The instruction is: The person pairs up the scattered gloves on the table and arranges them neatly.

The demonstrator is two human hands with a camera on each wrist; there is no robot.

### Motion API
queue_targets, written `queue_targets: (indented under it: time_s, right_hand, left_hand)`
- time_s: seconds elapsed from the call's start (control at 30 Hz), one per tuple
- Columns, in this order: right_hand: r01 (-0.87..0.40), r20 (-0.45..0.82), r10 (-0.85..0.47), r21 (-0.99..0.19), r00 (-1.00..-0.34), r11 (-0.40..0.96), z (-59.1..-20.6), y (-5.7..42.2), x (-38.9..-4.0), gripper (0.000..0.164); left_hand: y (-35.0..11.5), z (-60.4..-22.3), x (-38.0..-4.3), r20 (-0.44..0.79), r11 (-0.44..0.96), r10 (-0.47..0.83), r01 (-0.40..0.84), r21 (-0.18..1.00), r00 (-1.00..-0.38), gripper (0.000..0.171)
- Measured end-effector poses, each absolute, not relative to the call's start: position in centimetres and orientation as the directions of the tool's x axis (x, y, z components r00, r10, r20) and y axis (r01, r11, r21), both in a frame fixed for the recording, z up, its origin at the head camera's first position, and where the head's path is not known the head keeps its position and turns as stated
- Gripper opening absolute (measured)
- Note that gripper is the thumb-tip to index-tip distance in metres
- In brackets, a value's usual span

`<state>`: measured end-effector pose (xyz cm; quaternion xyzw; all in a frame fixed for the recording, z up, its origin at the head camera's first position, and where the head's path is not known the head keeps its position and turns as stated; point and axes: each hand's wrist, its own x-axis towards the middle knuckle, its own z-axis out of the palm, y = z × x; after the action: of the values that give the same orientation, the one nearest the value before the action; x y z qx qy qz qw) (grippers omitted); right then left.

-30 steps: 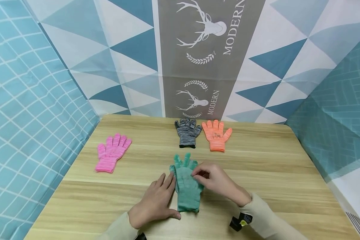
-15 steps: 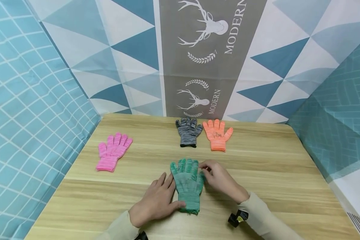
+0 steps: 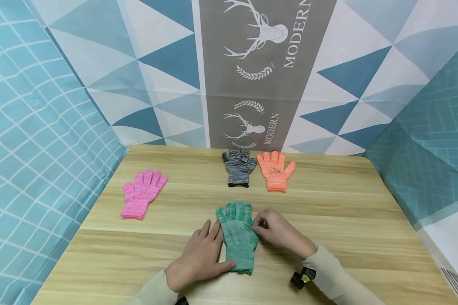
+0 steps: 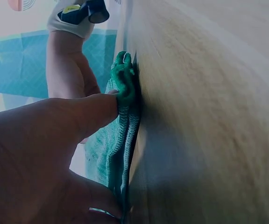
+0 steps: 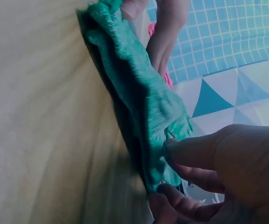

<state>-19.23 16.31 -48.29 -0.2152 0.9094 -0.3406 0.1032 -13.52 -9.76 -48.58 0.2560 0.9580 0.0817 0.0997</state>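
Note:
A green knitted glove point(image 3: 238, 241) lies flat on the wooden table, fingers pointing away from me and cuff toward me. In the left wrist view two layers of green fabric point(image 4: 120, 135) show at its side. My left hand point(image 3: 201, 254) rests along its left edge with fingers extended, thumb pressing the cuff's corner. My right hand point(image 3: 276, 231) pinches the right edge near the glove's thumb between its own thumb and fingers, as the right wrist view shows with the green cloth point(image 5: 158, 112) between them.
A pink glove point(image 3: 143, 195) lies at the left of the table point(image 3: 328, 203). Toward the back edge lie a grey-black glove point(image 3: 238, 169) and an orange glove point(image 3: 275, 171), side by side. Patterned cloth walls point(image 3: 168, 76) stand behind and at both sides.
The green glove's fingers have spread out flat. My right hand has shifted from over the glove to its right edge. My left thumb has moved onto the cuff.

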Motion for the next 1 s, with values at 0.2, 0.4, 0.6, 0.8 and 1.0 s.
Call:
queue_targets:
  time_s: [0.2,0.4,0.6,0.8,1.0]
  right_hand:
    - [-0.374,-0.021,-0.476,-0.587,-0.879,0.718,-48.3,16.2,-19.6,0.02]
    - [-0.312,-0.01,-0.405,-0.622,-0.914,0.719,-48.2,16.2,-20.0,0.005]
    - [-0.25,-0.012,-0.346,-0.669,-0.938,0.7,-48.0,16.0,-20.7,0.005]
    - [-0.219,-0.012,-0.303,-0.663,-0.953,0.716,-48.6,15.8,-20.9,0.005]
    - [-0.218,-0.003,-0.289,-0.649,-0.957,0.729,-49.0,15.3,-21.3,0.001]
  left_hand:
    - [-9.7,-48.4,-13.5,-0.14,0.856,0.508,0.479,0.195,-0.85,0.106]
    - [-9.8,-48.3,-13.6,-0.149,0.851,0.516,0.483,0.206,-0.844,0.104]
    - [-10.0,-48.0,-13.7,-0.142,0.845,0.524,0.491,0.212,-0.84,0.104]
    - [-10.3,-48.0,-13.7,-0.119,0.839,0.531,0.5,0.215,-0.839,0.102]
    - [-10.6,-48.0,-13.8,-0.138,0.834,0.532,0.488,0.258,-0.835,0.099]
